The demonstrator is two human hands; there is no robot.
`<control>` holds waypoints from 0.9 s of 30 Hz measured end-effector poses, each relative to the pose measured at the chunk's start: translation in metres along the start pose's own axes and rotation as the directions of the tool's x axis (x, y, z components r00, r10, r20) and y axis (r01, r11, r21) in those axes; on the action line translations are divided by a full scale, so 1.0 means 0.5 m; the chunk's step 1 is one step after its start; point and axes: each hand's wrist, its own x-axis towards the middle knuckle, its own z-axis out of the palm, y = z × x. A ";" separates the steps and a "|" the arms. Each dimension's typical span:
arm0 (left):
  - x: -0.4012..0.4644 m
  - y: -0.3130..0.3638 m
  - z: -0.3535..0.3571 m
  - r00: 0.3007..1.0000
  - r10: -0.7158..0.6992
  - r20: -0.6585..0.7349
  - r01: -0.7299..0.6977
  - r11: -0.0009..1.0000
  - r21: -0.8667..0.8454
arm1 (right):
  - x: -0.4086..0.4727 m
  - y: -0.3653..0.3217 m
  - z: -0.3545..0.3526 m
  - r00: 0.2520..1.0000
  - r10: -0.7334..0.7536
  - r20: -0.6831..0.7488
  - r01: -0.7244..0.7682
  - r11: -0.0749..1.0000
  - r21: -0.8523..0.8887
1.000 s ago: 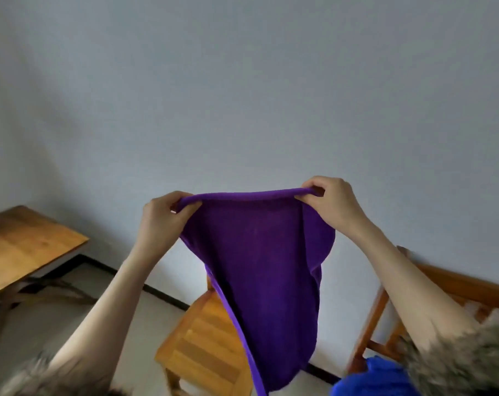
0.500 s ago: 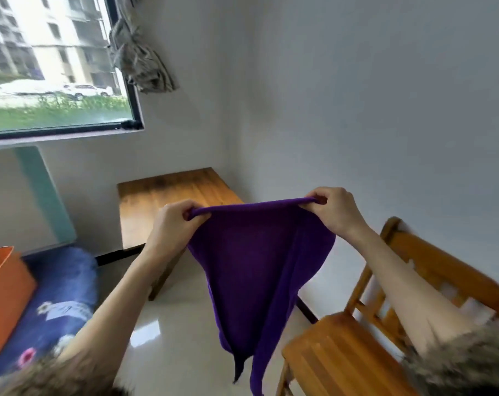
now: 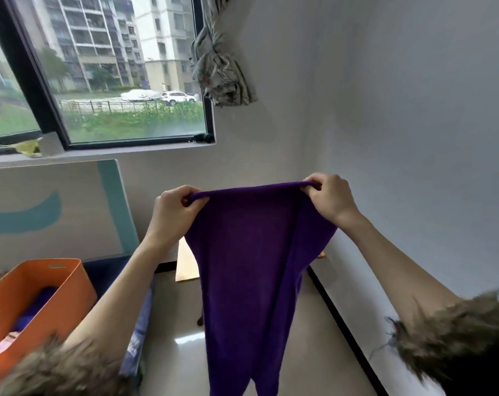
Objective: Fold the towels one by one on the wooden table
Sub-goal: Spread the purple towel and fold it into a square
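Your view has swung further left since half a second ago — the window now fills the upper left and the chair is gone. Your left hand (image 3: 174,208) and right hand (image 3: 329,200) each pinch a top corner of the purple towel (image 3: 251,270), which hangs in mid-air, hiding most of the wooden table (image 3: 186,261) — orange bin (image 3: 56,284) near left.

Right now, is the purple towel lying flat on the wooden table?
No, the purple towel hangs in the air, its top edge pinched by the left hand and right hand.
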 end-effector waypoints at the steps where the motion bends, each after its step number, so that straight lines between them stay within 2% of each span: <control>1: 0.031 -0.007 0.007 1.000 0.004 -0.021 -0.003 1.000 0.006 | 0.035 -0.004 0.015 1.000 -0.003 -0.025 0.003 1.000 -0.003; 8: 0.251 -0.121 0.075 0.997 -0.027 -0.073 0.030 0.999 0.044 | 0.289 -0.006 0.129 0.995 -0.042 -0.085 0.040 0.999 -0.032; 14: 0.478 -0.251 0.126 0.995 -0.011 -0.098 0.011 1.000 0.004 | 0.525 -0.011 0.236 0.985 -0.124 -0.120 0.109 0.986 -0.127; 19: 0.664 -0.364 0.166 0.995 -0.008 -0.096 0.009 1.000 0.004 | 0.709 -0.017 0.335 0.984 -0.127 -0.125 0.097 0.969 -0.227; 23: 0.750 -0.459 0.207 0.997 -0.050 -0.062 0.052 0.998 0.022 | 0.810 0.007 0.432 0.988 -0.133 -0.075 0.103 0.944 -0.313; 27: 0.801 -0.563 0.260 0.991 -0.129 0.034 0.126 0.989 0.080 | 0.880 0.065 0.538 0.997 -0.066 0.028 0.072 0.929 -0.363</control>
